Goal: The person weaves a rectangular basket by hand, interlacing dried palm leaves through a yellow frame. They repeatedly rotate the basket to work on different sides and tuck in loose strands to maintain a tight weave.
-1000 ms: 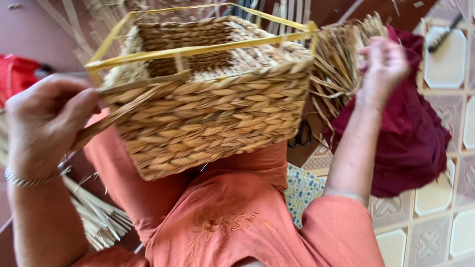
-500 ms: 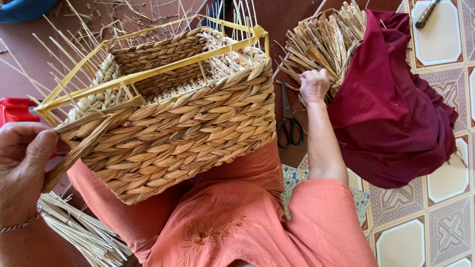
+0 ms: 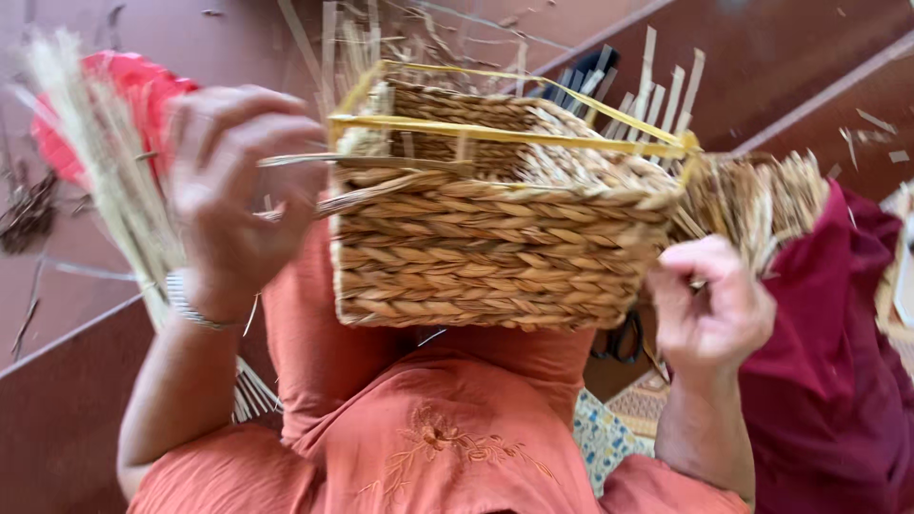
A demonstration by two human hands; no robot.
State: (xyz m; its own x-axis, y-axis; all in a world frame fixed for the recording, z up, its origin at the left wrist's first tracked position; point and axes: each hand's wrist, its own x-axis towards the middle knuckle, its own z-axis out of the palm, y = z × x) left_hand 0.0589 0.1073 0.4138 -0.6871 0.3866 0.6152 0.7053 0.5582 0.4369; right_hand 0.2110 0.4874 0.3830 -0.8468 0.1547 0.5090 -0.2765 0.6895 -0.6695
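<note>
Fingers of left hand [image 3: 233, 186] pinch a straw strand [image 3: 314, 160]; right hand [image 3: 709, 305] curls beside woven basket [image 3: 495, 252].

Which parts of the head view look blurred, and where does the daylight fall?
Head view: the left hand and the pale straw bundle beside it are smeared by motion; the woven basket is soft but readable, its yellow frame brightly lit; the right hand is slightly blurred; shadows are soft, no glare.

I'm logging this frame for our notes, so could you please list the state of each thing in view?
Woven basket: unfinished, on the lap, uprights sticking up.
Yellow frame: set at the basket's rim.
Left hand: gripping a loose weaving strand.
Right hand: closed, beside the basket.
Straw bundle: lying on maroon cloth.
</note>
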